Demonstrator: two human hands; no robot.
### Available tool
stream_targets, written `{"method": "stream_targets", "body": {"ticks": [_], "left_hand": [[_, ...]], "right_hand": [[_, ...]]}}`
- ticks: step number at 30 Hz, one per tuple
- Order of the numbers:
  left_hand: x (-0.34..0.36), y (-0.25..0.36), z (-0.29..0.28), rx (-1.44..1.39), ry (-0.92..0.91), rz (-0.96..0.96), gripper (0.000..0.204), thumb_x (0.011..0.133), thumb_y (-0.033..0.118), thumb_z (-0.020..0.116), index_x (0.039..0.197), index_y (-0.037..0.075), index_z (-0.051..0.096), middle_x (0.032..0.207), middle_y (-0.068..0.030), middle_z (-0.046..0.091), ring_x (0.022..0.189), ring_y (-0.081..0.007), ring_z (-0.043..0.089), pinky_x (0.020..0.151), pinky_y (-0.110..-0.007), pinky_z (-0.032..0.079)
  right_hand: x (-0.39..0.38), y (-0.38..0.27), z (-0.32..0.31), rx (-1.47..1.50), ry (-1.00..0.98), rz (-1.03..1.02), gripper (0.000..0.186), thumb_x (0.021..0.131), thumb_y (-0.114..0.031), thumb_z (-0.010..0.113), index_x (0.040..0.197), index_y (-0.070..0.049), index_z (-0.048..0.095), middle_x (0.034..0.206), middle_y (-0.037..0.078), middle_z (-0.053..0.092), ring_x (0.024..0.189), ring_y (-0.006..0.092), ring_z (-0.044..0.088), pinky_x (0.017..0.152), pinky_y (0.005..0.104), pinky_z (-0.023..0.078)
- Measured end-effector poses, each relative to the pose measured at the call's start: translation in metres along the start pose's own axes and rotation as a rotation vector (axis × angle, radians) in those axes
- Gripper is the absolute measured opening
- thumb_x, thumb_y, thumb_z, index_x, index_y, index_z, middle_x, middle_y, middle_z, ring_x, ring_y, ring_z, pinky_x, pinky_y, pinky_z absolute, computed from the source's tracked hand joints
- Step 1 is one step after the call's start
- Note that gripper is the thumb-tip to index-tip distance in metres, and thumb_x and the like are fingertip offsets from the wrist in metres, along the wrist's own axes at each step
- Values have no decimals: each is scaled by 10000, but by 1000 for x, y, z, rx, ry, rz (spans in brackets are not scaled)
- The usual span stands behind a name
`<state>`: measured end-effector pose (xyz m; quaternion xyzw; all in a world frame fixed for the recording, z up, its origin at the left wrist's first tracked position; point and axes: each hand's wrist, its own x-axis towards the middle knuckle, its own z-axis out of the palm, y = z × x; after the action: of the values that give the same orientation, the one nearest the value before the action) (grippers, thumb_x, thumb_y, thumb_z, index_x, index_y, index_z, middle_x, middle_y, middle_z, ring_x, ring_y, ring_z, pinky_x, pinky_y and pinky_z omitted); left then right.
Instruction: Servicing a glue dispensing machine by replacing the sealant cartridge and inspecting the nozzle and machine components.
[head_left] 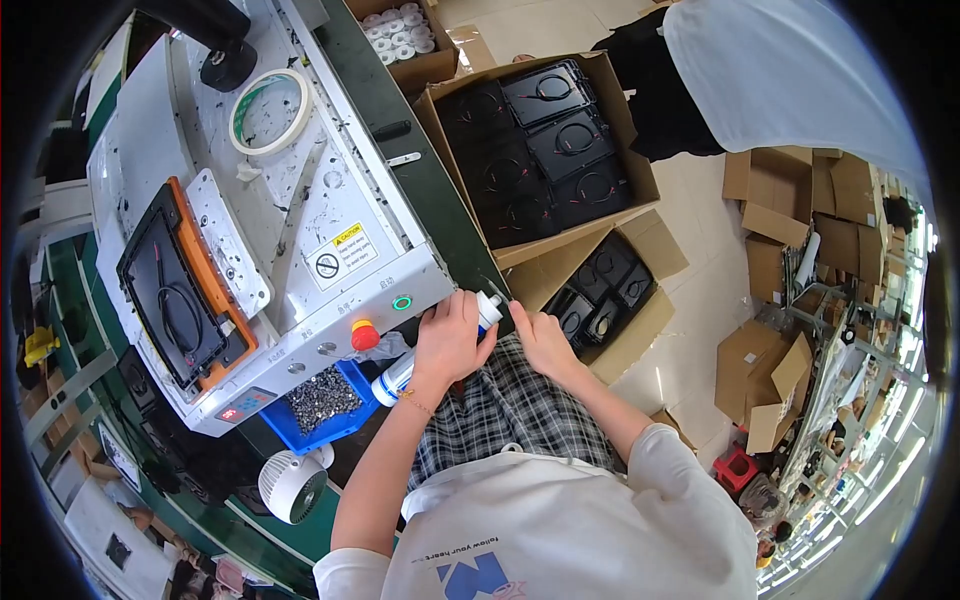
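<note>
- At the front edge of the light-grey metal machine, I observe the white-and-blue cylindrical tube lying slantwise in front of the lap, its white nozzle end toward the right hand.
- Left hand: fingers wrapped around the tube near its nozzle end.
- Right hand: thumb and fingers drawn narrow, just beside the nozzle. A thin strip shows at the fingertips; I cannot tell whether they hold it.
- Machine controls: a red mushroom button and a green-ringed round button sit on the front panel near the left hand.
- Machine top: I note an orange frame beside a flat black panel with a coiled cable, plus a cream tape roll.
- Below the panel: a blue plastic bin holds small metal parts; a round white fan stands near it.
- Beyond the dark-green desk: two open brown cardboard cartons contain black panels.
</note>
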<state>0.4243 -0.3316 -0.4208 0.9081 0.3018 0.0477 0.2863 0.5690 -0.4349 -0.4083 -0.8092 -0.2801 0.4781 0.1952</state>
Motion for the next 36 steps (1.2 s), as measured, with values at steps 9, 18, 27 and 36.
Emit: {"method": "stream_targets", "body": {"ticks": [9, 18, 27, 36], "left_hand": [[-1, -1, 1, -4, 12, 7, 402, 787, 305, 681, 1006, 5, 527, 931, -121, 527, 859, -293, 577, 712, -384, 515], [0, -3, 1, -11, 17, 4, 405, 785, 311, 683, 1007, 8, 530, 925, -122, 533, 846, -291, 583, 698, -392, 509], [1, -2, 2, 49, -23, -28, 458, 767, 353, 730, 995, 10, 530, 916, -118, 528, 809, -292, 595, 685, -397, 511], [2, -6, 7, 9, -105, -77, 429, 785, 323, 726, 978, -2, 523, 927, -137, 521, 763, -309, 614, 659, -391, 515]], "right_hand": [[3, 2, 3, -4, -1, -6, 700, 1010, -497, 354, 760, 103, 614, 677, 317, 579, 720, 472, 613, 675, 485, 474], [3, -1, 6, -91, 60, -81, 638, 1010, -453, 385, 783, 86, 640, 697, 320, 593, 723, 471, 621, 662, 493, 490], [5, -4, 13, -173, 109, -86, 588, 1009, -397, 424, 737, 79, 635, 698, 304, 612, 686, 472, 619, 637, 511, 509], [3, 12, 16, -211, 104, -37, 596, 1001, -425, 428, 742, 67, 642, 722, 314, 617, 723, 478, 625, 667, 511, 513]]}}
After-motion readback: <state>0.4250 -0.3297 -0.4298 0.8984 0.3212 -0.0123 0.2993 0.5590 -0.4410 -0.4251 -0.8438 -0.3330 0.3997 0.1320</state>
